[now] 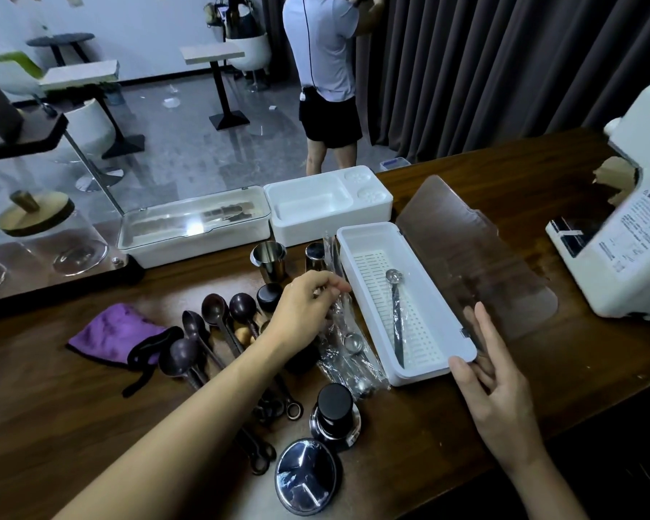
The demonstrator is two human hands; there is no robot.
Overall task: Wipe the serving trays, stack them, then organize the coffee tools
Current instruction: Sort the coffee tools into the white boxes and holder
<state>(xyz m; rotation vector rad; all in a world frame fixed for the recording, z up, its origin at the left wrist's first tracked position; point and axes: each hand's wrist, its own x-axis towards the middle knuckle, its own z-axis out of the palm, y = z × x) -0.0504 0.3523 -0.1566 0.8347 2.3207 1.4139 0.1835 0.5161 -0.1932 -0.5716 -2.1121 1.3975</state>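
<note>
Dark counter (409, 444): left hand (304, 305) pinches wrapped spoons (353, 347) (probably light and slippery, best held mid-handle), right hand (500, 388) rests flat-fingered against white box (417, 375).

Dark curtain (485, 69), standing person (321, 50) (back turned), white machine (631, 238) at right

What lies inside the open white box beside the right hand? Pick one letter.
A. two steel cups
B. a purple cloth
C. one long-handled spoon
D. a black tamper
C: a single long-handled spoon lies alone on the slotted insert of the open white box.
</note>
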